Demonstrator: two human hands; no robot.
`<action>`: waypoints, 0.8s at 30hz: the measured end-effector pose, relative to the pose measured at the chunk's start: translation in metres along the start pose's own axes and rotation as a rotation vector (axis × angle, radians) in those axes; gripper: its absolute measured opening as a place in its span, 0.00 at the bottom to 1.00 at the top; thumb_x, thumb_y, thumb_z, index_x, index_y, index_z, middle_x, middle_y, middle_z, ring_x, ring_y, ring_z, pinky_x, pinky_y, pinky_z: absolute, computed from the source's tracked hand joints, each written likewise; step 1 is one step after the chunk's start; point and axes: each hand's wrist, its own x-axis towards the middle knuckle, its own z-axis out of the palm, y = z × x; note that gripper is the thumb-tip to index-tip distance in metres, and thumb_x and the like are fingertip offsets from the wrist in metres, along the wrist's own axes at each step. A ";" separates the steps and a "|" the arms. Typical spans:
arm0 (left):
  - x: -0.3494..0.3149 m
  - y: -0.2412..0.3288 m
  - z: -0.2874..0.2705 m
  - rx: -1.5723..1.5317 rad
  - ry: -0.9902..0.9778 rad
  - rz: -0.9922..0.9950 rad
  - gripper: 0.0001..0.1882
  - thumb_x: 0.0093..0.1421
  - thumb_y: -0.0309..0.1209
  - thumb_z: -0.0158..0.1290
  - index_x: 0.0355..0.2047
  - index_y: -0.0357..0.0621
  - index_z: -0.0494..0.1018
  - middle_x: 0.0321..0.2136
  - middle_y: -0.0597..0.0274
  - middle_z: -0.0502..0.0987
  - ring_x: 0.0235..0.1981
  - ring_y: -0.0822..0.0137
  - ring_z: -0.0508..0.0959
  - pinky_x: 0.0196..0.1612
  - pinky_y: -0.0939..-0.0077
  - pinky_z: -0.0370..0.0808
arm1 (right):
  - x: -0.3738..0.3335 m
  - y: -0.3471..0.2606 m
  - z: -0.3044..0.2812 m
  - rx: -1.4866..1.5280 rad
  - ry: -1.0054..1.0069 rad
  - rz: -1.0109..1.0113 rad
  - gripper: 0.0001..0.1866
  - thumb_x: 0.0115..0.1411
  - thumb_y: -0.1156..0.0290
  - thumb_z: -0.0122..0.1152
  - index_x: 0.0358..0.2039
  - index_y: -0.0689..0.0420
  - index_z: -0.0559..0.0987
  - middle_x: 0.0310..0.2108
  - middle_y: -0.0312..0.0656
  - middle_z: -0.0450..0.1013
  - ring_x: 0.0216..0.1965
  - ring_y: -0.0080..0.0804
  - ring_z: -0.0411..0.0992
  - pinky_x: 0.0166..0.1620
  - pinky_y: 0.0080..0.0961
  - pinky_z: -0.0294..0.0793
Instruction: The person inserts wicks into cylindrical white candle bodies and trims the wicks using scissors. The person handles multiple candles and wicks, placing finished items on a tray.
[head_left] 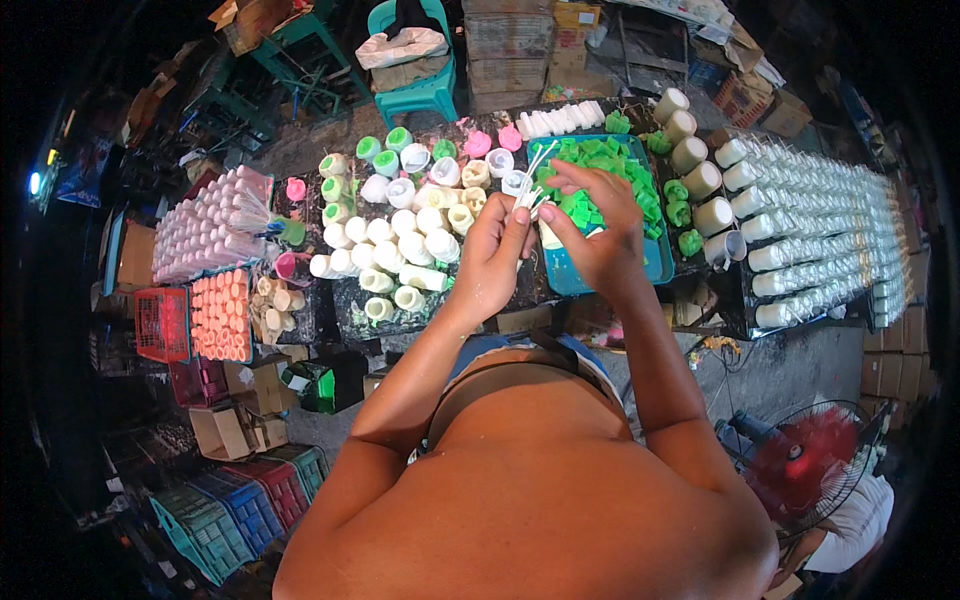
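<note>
My left hand (492, 255) and my right hand (590, 225) are raised together over the worktable and pinch a small bunch of thin white wicks (533, 178) that stick up between the fingers. Just behind the hands stands a blue tray (656, 262) filled with bright green wax pieces (600, 160). To the left of the hands lie many short white candles (410, 245), some with green or pink tops.
Rows of clear glass candle holders (830, 220) fill the right side, with larger white cylinders (700, 180) beside them. Pink candles (205, 225) and orange candles (220, 315) sit at left, crates (240, 505) lie below, a red fan (805, 465) stands at lower right, a teal chair (420, 85) behind.
</note>
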 end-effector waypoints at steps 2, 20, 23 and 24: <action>0.002 -0.001 0.008 -0.025 0.008 0.005 0.10 0.77 0.35 0.44 0.38 0.42 0.66 0.24 0.71 0.66 0.26 0.80 0.64 0.31 0.81 0.63 | -0.004 0.007 -0.010 -0.006 -0.074 0.022 0.10 0.53 0.71 0.74 0.37 0.54 0.86 0.34 0.39 0.83 0.37 0.34 0.78 0.49 0.33 0.69; -0.002 -0.001 0.003 0.026 -0.011 -0.031 0.10 0.77 0.34 0.43 0.37 0.43 0.66 0.23 0.71 0.66 0.26 0.80 0.63 0.31 0.82 0.62 | -0.014 0.011 0.007 0.190 -0.026 0.252 0.06 0.55 0.75 0.72 0.33 0.60 0.85 0.30 0.41 0.81 0.34 0.30 0.78 0.44 0.28 0.74; -0.002 -0.005 0.001 0.002 -0.008 -0.026 0.10 0.76 0.34 0.44 0.37 0.43 0.67 0.23 0.71 0.66 0.26 0.80 0.63 0.31 0.81 0.62 | -0.014 0.011 0.009 0.183 -0.034 0.266 0.06 0.56 0.75 0.72 0.34 0.61 0.85 0.31 0.41 0.81 0.35 0.30 0.78 0.44 0.27 0.74; -0.002 -0.006 0.000 -0.010 -0.008 -0.022 0.10 0.76 0.34 0.44 0.37 0.43 0.67 0.23 0.71 0.66 0.26 0.80 0.63 0.30 0.81 0.62 | -0.014 0.010 0.009 0.179 -0.038 0.267 0.06 0.56 0.75 0.71 0.34 0.61 0.85 0.31 0.42 0.81 0.35 0.29 0.78 0.44 0.27 0.74</action>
